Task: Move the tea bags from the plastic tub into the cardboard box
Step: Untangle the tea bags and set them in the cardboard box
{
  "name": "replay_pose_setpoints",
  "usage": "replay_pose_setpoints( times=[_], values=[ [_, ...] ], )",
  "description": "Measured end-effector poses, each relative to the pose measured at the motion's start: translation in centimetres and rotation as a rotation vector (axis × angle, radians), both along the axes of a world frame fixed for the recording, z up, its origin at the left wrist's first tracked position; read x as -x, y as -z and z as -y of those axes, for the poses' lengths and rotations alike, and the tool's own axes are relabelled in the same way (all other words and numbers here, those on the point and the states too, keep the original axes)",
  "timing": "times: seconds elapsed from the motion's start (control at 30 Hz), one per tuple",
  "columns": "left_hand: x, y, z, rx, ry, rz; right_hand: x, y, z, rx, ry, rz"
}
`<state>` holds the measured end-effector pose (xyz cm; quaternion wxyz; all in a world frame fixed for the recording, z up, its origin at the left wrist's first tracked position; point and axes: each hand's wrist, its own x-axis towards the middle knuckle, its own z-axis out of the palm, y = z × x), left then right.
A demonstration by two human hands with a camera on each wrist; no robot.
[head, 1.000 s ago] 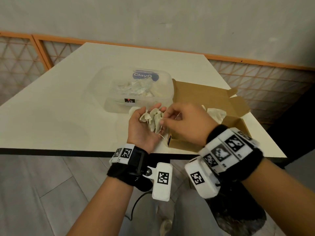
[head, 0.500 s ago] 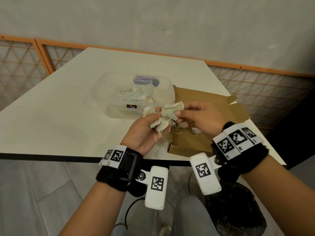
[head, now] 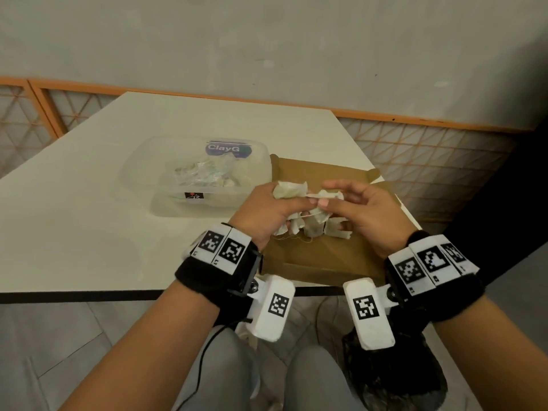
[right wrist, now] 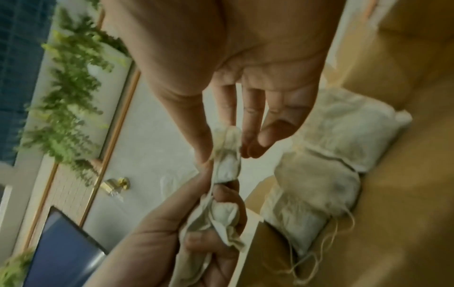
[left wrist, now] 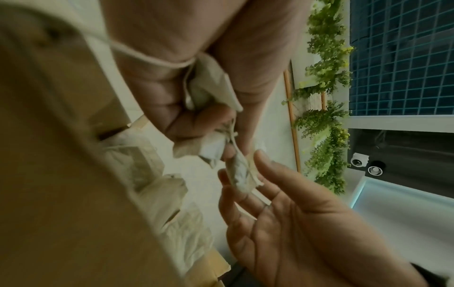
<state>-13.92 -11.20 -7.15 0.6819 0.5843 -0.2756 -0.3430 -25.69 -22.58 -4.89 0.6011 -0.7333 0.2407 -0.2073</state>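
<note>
Crumpled tea bags (head: 290,189) in left hand (head: 264,213)

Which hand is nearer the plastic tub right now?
Left. The left hand grips a bunch of tea bags just beside the plastic tub, at its near right corner. The right hand is farther right, over the cardboard box.

The head camera is looking forward and down from above the cardboard box (head: 320,256), taking in both wrists. Each wrist camera is peering along its palm from very close, angled up over the box; both are sharing the tea bags (left wrist: 239,174) above it
</note>
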Motion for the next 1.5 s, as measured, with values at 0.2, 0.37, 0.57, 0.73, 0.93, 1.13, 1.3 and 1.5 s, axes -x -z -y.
replay_pose_setpoints(
  times=[0.2, 0.37, 0.57, 0.73, 0.93, 1.13, 1.3, 1.5],
  values=[
    [0.0, -0.7, 0.8, -0.02, -0.011, 0.031, -0.2, -1.8, 1.9, 0.126, 0.104, -0.061],
    [-0.4, -1.2, 0.6, 0.018, -0.07, 0.023, -1.0, -3.0, 2.2, 0.41, 0.024, -0.233],
    [-2.9, -0.4, -2.2, 0.15, -0.253, -0.062, -0.6, -5.2, 4.2, 0.822, 0.138, -0.45],
    [-2.8, 0.8, -3.4, 0.19, -0.268, -0.095, -1.0, -5.8, 3.0, 0.692, -0.09, -0.486],
    [-2.1, 2.5, -3.5, 0.202, -0.237, -0.265, -4.5, -4.8, 0.6, 0.781, -0.299, -0.637],
    [-2.6, 4.3, -3.3, 0.149, -0.172, -0.516, -7.4, -2.9, -0.4, 0.937, -0.35, -0.808],
    [-3.0, 4.6, -3.6, 0.192, -0.144, -0.593, -8.5, -2.5, -0.9, 0.977, -0.394, -0.857],
    [-3.0, 4.8, -3.9, 0.225, -0.121, -0.595, -9.1, -2.5, -0.9, 1.067, -0.308, -0.82]
  ],
)
